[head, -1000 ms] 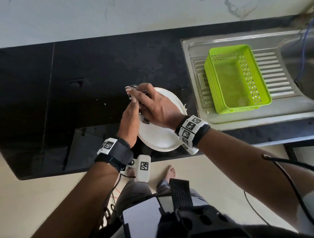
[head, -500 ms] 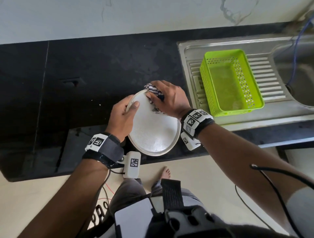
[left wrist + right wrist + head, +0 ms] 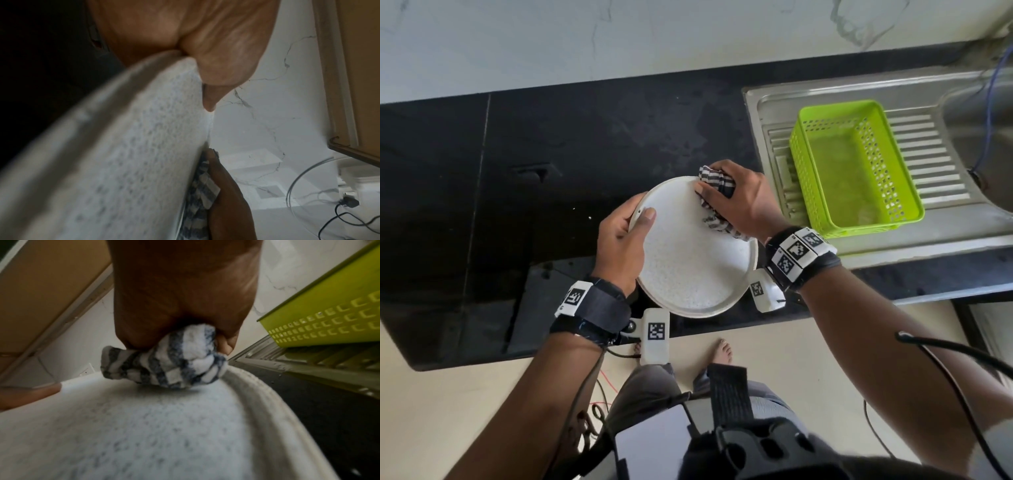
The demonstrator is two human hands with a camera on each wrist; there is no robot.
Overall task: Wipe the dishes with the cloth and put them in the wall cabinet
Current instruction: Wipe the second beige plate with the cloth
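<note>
The round white speckled plate (image 3: 695, 260) is held up over the near edge of the black stone table (image 3: 551, 154), in the middle of the head view, its face tilted toward the person. The left hand (image 3: 619, 246) has it by the rim on the left of the frame: thumb curled over onto the face, fingers hidden behind the back. The right hand (image 3: 743, 202) is closed around a bunched blue-and-white checked cloth (image 3: 717, 202) and presses it against the plate's upper right edge; the right wrist view shows the wad (image 3: 164, 358) sitting right at the raised lip.

I judge the plate stiff and breakable, probably ceramic or melamine, and of moderate weight for one hand. Its face looks matte and lightly textured, so less slippery than glazed ware, though any damp left on it would change that. The rim is the sensible place to hold, as the left hand's grip does now, pinching across the lip. With only one side held, a hard push from the cloth could lever it out of the fingers, so the pressure is best kept toward the supported side. The cloth is soft and limp and moulds to the lip.

At the right of the frame a lime-green perforated plastic basket (image 3: 856, 168) stands on the steel sink drainer (image 3: 941, 147), well apart from the plate.
</note>
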